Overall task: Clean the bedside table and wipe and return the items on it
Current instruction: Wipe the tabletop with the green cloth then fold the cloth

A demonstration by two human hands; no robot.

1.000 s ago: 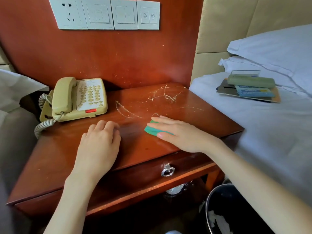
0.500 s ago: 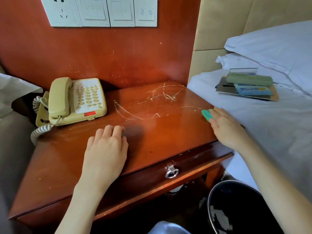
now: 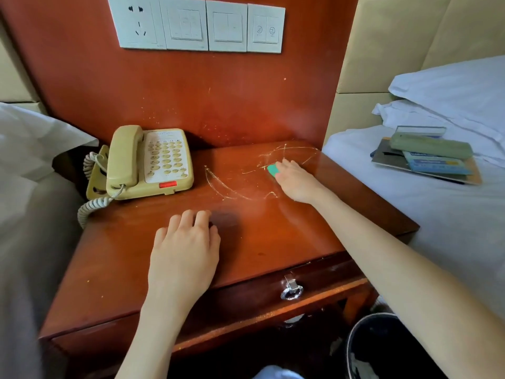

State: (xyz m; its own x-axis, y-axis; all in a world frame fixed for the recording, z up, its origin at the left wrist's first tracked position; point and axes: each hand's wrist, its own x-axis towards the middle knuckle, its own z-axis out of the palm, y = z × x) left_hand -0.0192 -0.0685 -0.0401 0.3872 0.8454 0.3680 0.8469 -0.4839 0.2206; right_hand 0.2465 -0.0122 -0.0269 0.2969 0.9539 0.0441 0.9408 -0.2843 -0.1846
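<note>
Red-brown glossy wooden bedside table, dust streaks at rear right. Beige corded telephone at rear left. Left hand flat on top, fingers relaxed, holding nothing. Right hand presses green cleaning pad onto streaks. Risk: a sweep rightward could push dust onto white bed sheet.

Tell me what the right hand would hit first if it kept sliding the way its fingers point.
The right hand, pressing the green cloth, points up-left toward the back. It would cross the dust streaks first, then likely meet the red back panel. The phone looks left of that line, though depth is unclear.
</note>
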